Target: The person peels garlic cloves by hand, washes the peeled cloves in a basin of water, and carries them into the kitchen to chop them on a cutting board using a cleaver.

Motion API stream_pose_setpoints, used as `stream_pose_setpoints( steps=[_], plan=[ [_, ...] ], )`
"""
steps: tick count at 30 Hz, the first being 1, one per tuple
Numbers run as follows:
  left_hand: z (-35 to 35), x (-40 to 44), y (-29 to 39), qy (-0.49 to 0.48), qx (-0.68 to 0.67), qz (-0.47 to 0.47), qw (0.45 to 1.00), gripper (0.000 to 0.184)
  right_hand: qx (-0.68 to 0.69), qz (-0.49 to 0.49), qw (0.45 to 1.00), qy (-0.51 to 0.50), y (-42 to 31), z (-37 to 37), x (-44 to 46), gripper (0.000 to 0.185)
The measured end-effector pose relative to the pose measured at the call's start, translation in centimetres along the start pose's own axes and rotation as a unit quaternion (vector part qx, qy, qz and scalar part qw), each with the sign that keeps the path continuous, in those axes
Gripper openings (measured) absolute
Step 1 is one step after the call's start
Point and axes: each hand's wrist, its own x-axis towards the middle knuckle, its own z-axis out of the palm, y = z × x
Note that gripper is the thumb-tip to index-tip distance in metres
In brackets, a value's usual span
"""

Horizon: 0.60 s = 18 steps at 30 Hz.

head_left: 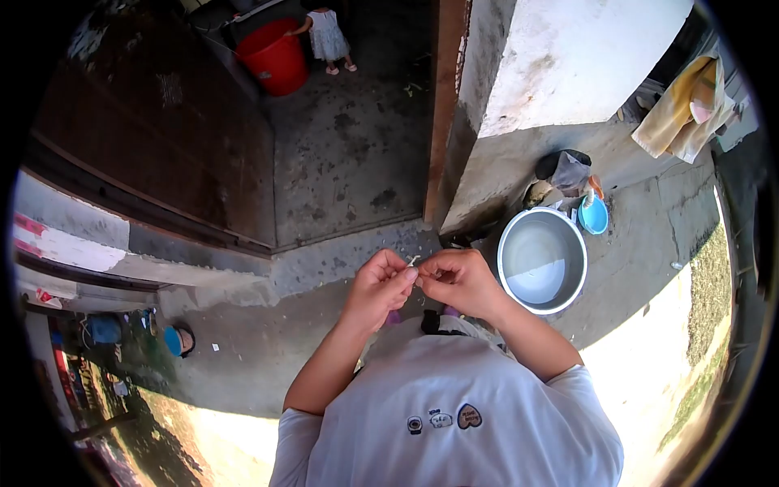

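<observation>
White short-sleeved shirt (454,390) lies nearest; beyond, our left hand (378,286) pinches a thin, whitish strand (414,260) between closed fingers, our right hand (462,278) meeting it, grip unclear, near a round silvery metal basin (509,272).

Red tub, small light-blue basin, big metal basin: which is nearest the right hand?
The big metal basin is nearest the right hand. The small light-blue basin lies beyond it, and the red tub stands far back, near the view's top.
</observation>
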Motion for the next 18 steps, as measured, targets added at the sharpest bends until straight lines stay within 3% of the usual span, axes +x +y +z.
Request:
stream_pose_setpoints(
  steps=[12,18],
  plan=[
    [0.01,0.31,0.30,-0.004,-0.017,0.000,1.000,0.008,-0.010,-0.016,1.000,0.022,0.02,0.00,0.29,0.012],
    [0.26,0.37,0.26,0.017,-0.033,-0.009,0.999,0.008,-0.079,-0.089,0.992,0.041,-0.33,0.02,0.29,0.011]
  ],
)
